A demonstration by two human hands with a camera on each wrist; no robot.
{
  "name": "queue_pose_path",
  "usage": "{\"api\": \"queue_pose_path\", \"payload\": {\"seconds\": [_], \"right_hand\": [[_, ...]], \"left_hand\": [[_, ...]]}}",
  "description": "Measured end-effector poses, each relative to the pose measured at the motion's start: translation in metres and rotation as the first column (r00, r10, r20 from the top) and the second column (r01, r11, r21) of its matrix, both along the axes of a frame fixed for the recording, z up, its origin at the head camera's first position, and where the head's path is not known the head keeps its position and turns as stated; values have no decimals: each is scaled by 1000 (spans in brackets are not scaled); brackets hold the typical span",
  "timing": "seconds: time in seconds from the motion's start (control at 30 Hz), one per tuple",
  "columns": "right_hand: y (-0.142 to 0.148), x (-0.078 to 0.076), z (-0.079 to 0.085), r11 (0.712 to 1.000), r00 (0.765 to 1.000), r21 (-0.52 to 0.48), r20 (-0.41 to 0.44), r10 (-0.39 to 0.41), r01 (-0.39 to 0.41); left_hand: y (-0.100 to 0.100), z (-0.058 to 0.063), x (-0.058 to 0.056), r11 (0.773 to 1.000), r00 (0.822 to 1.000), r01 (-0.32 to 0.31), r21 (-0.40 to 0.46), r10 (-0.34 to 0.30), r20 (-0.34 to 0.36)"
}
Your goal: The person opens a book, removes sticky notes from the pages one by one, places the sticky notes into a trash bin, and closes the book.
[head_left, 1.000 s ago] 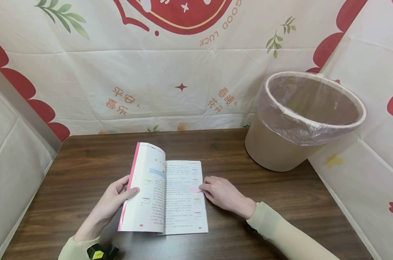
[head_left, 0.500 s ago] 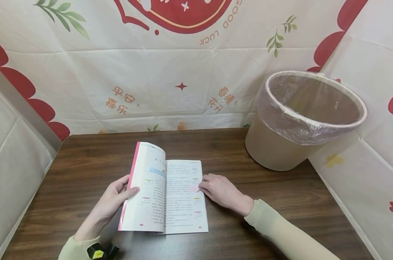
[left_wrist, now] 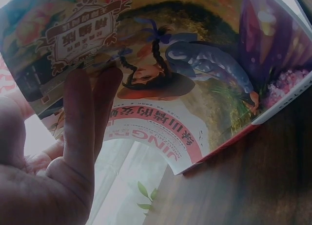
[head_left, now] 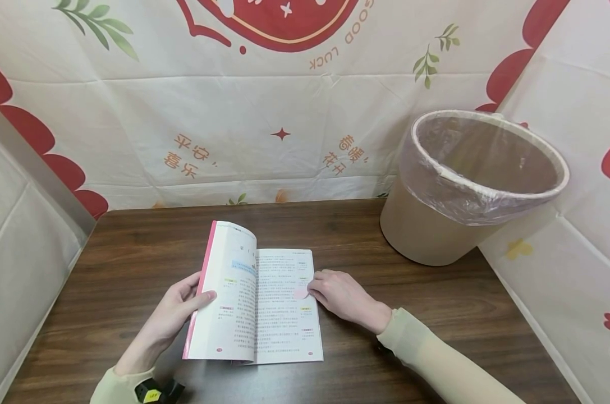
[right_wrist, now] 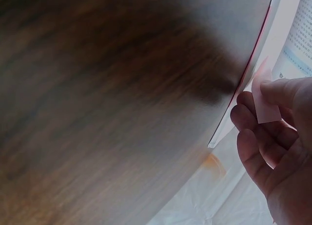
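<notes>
An open book (head_left: 283, 303) lies with its right half on the table and its left half raised. At the left edge my left hand (head_left: 183, 300) grips it, thumb on the page and fingers behind. The left wrist view shows those fingers against the illustrated cover (left_wrist: 195, 64). My right hand (head_left: 342, 297) is at the book's right edge, pinching a small pink sticky note (right_wrist: 266, 103) between thumb and fingers. In the head view the note's pink part (head_left: 300, 293) overlaps the right page and looks curved.
The book lies on a dark wood table (head_left: 148, 241). A beige trash bin (head_left: 426, 230) with a clear plastic liner stands at the back right. Printed cloth (head_left: 254, 106) hangs behind and along both sides.
The pink sticky note has gone from lying flat on the page to curving up. My right hand has shifted very slightly left; my left hand and the book hold still.
</notes>
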State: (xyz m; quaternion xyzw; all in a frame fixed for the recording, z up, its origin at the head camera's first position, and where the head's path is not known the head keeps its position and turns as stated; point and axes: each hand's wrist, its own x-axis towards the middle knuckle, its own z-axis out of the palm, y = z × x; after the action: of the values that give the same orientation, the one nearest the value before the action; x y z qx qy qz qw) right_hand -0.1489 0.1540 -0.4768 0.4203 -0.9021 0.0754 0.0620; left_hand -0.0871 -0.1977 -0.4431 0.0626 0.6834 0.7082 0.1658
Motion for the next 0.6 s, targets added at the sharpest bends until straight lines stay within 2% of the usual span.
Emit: {"api": "queue_pose_path", "payload": {"seconds": [0.6], "right_hand": [[-2, -1, 4, 999, 999, -20, 31, -44, 44]], "left_hand": [[0, 0, 0, 1000, 1000, -3, 0, 3, 2]]}}
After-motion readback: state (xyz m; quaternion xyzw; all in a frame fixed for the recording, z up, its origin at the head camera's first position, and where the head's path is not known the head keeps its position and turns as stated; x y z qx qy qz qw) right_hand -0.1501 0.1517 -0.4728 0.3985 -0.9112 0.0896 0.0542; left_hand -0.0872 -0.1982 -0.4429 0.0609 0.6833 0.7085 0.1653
